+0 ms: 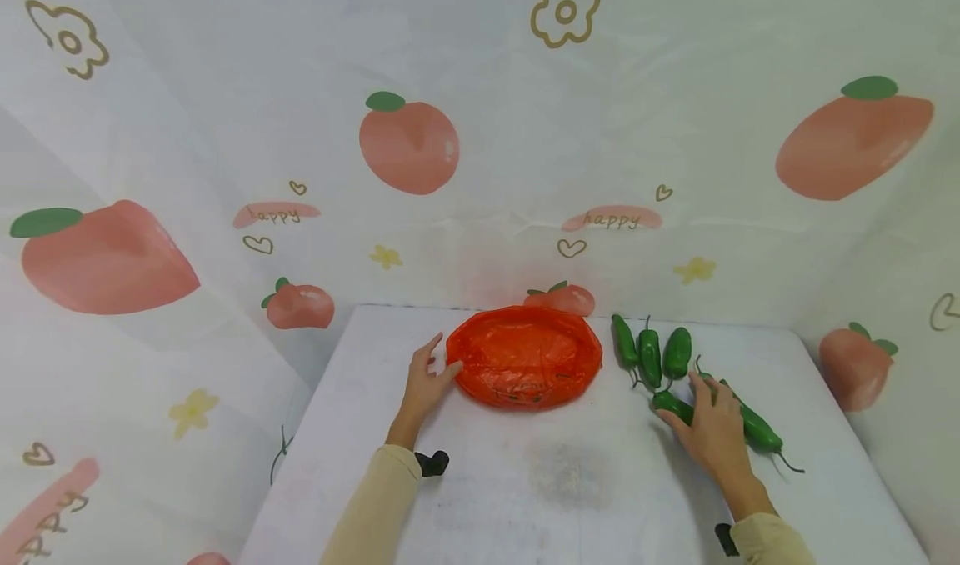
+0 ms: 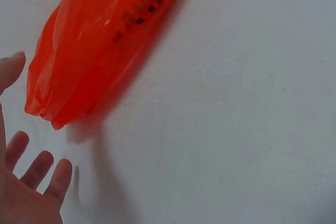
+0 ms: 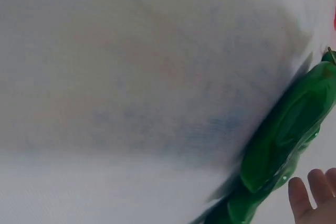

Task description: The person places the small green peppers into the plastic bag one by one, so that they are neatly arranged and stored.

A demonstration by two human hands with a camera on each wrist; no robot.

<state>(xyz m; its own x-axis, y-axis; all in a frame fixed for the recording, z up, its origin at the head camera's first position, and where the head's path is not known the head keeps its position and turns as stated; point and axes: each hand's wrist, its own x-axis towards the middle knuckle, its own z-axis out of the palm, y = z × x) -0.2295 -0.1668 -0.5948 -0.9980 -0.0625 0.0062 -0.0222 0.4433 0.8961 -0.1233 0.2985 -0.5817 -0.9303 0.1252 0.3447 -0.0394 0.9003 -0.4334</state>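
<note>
An orange-red plastic bag (image 1: pixel 525 352) lies spread in an oval on the table, its rim raised like a shallow bowl. At its left end is my left hand (image 1: pixel 422 388), thumb and fingers apart; the left wrist view shows those fingers (image 2: pixel 62 179) straight beside the bag's end. My right hand (image 1: pixel 716 438) reaches over several green chili peppers, fingers extended. One pepper (image 1: pixel 670 404) sticks out past the thumb, and a longer pepper (image 1: pixel 761 432) shows on the hand's other side. In the right wrist view, fingertips (image 3: pixel 299 195) are close beside a glossy pepper (image 3: pixel 289 124).
Three more green peppers (image 1: pixel 649 357) lie side by side between the bag and the back right of the white table (image 1: pixel 495 498). A patterned cloth wall (image 1: pixel 495 248) rises right behind the table, with further cloth at both sides.
</note>
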